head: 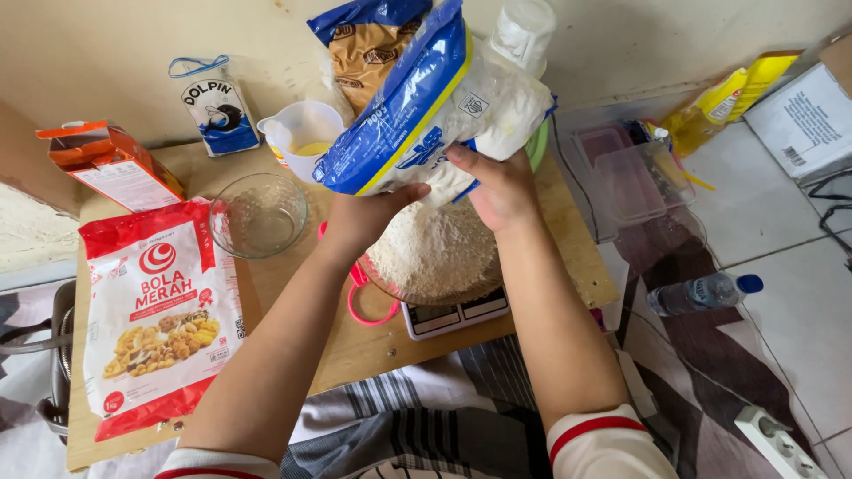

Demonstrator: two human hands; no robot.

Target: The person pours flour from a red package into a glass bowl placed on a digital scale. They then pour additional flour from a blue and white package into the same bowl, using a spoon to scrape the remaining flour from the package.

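Both my hands hold a blue and white plastic flour bag (426, 106) tipped over a bowl heaped with white flour (435, 253). My left hand (364, 217) grips the bag's lower edge from beneath. My right hand (501, 182) clasps its right side. The bowl stands on a small white kitchen scale (454, 315), which rests on a low wooden table (355, 350). A pink ring-shaped handle (364, 306) pokes out at the bowl's left.
On the table lie a red and white flour bag (160, 310), an empty glass bowl (259, 215), a measuring cup of yellow liquid (302, 137), an orange carton (111, 164) and a blue and white pouch (216, 105). Clear tubs (635, 173), a water bottle (701, 293) and a power strip (781, 443) sit on the floor at right.
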